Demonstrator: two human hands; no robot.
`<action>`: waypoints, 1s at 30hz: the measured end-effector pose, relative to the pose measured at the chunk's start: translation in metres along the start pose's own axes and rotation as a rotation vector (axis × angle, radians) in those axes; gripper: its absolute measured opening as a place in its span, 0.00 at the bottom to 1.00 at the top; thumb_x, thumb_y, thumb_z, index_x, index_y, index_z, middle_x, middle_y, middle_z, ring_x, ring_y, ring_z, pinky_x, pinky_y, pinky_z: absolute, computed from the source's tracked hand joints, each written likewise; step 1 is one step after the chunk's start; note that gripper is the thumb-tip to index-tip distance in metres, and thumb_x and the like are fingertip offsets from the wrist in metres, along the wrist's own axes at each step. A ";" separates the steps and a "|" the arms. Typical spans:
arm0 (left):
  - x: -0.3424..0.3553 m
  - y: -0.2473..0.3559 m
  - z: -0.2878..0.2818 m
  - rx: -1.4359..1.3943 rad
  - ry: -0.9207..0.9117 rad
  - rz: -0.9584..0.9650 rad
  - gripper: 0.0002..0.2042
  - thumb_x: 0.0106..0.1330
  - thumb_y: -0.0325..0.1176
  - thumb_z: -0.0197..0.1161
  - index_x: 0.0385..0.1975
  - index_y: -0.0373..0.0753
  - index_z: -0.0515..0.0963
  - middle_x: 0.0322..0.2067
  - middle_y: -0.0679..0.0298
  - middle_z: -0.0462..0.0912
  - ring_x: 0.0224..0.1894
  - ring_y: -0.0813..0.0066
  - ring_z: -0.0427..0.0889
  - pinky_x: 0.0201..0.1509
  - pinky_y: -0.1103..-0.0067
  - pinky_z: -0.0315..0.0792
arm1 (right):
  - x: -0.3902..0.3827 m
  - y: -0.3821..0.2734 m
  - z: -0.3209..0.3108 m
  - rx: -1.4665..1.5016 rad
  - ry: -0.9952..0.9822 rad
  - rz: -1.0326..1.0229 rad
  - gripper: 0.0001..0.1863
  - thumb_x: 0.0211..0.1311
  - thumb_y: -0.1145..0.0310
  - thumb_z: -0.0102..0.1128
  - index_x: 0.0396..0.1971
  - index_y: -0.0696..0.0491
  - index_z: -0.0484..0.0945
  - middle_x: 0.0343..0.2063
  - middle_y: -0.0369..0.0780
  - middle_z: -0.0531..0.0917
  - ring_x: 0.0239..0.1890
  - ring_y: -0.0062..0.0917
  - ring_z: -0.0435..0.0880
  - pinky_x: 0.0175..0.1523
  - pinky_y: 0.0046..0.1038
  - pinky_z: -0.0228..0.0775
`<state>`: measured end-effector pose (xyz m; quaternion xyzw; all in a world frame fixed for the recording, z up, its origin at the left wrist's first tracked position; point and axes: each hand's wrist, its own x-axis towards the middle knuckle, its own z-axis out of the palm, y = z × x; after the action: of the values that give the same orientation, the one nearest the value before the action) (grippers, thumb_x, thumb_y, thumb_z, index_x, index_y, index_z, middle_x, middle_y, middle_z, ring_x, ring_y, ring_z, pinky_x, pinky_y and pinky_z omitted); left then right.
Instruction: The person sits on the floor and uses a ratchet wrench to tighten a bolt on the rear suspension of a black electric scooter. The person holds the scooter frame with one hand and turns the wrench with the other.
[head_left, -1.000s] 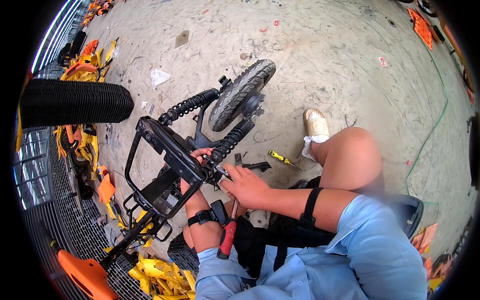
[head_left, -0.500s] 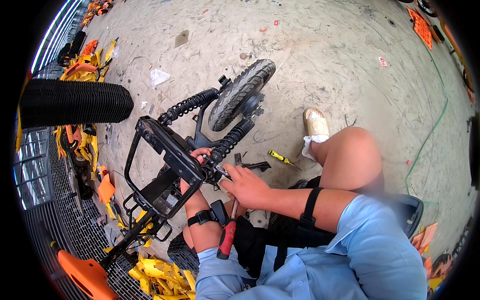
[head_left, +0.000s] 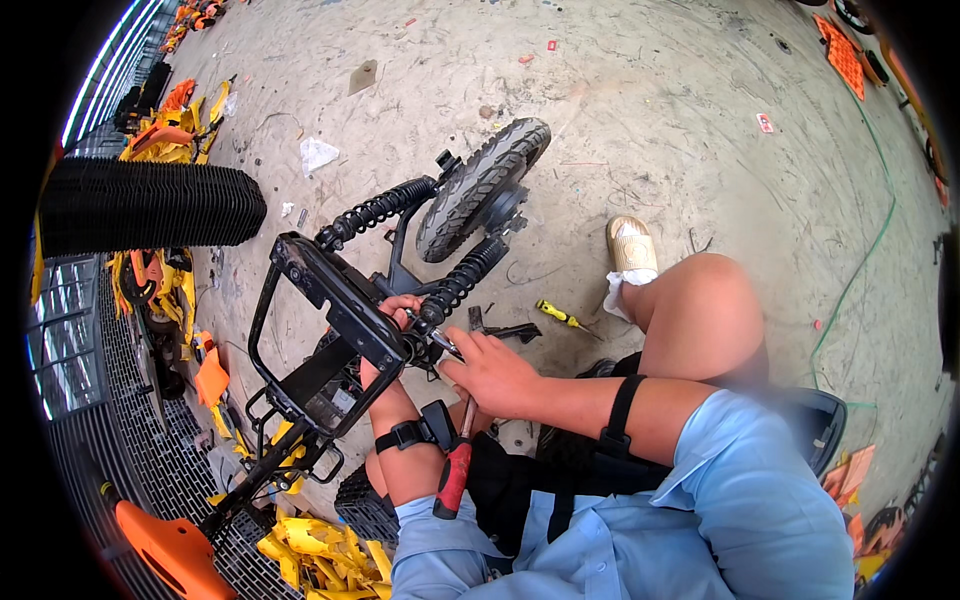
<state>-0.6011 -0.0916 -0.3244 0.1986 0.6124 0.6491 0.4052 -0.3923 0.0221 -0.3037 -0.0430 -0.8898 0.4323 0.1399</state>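
Observation:
A black two-wheeler frame [head_left: 345, 325] lies tilted in front of me, with a knobby tyre [head_left: 485, 190] between two coil-spring shock absorbers [head_left: 465, 282]. My left hand [head_left: 400, 308] reaches under the frame, its fingers curled at the nearer shock's mount; what they grip is partly hidden. On the near side of that mount, my right hand [head_left: 492, 372] is closed round the head end of what looks like a ratchet wrench [head_left: 455, 480]. Its red-and-black handle hangs down beside my left forearm, and a shiny metal end points at the mount. The tool's head is covered by my fingers.
A yellow screwdriver [head_left: 560, 314] lies on the concrete floor beside a black bracket [head_left: 512, 330]. Stacked black parts [head_left: 150, 203] stand at left, above yellow and orange panels [head_left: 325, 550]. An orange panel [head_left: 172, 548] sits at the frame's lower end. A green hose [head_left: 880, 235] runs along the right.

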 end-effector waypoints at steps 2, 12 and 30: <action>-0.001 -0.002 0.000 -0.010 0.028 0.000 0.09 0.70 0.35 0.61 0.41 0.35 0.79 0.43 0.57 0.80 0.52 0.63 0.76 0.64 0.67 0.67 | 0.000 0.000 0.000 -0.001 0.003 0.000 0.18 0.47 0.69 0.63 0.41 0.53 0.76 0.54 0.51 0.68 0.49 0.43 0.73 0.53 0.40 0.68; -0.002 0.002 0.006 -0.065 -0.004 0.045 0.07 0.70 0.30 0.60 0.45 0.38 0.77 0.42 0.59 0.81 0.54 0.60 0.77 0.64 0.64 0.69 | 0.001 0.000 -0.001 -0.004 -0.010 0.008 0.17 0.48 0.69 0.63 0.41 0.53 0.76 0.54 0.50 0.68 0.49 0.43 0.73 0.52 0.39 0.68; -0.005 0.013 0.016 -0.059 0.105 0.012 0.08 0.69 0.29 0.60 0.43 0.34 0.76 0.39 0.57 0.81 0.49 0.61 0.78 0.63 0.66 0.69 | 0.000 -0.001 -0.002 -0.003 -0.012 0.007 0.16 0.49 0.69 0.62 0.40 0.53 0.77 0.55 0.51 0.68 0.50 0.44 0.73 0.53 0.40 0.68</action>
<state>-0.5896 -0.0843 -0.3084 0.1560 0.6121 0.6787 0.3746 -0.3919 0.0230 -0.3016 -0.0438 -0.8911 0.4318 0.1327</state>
